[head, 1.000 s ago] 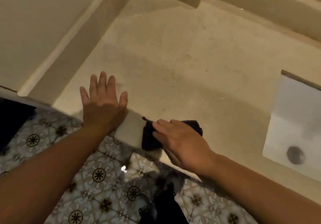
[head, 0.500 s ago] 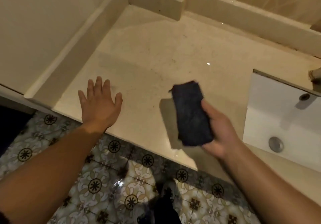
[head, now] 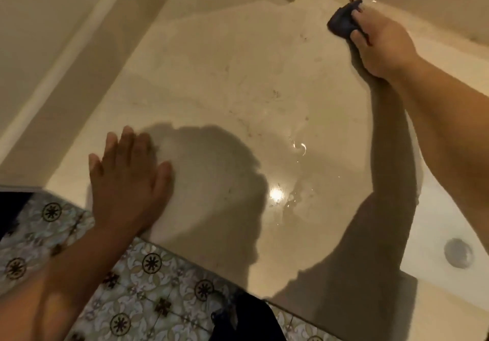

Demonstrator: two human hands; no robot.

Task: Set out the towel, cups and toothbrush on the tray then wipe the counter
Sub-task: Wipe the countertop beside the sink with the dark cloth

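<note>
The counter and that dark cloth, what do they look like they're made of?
The counter looks like polished stone, perhaps marble or a lookalike: beige, faintly veined, glossy enough to mirror a light. The dark cloth, bunched under the right hand, looks like soft absorbent fabric, maybe terry or microfibre; blur leaves the weave unclear.

Just one camera here, head-mounted, looking steeply down and forward at the counter from close range, floor tiles along the bottom edge, sink at far right.
</note>
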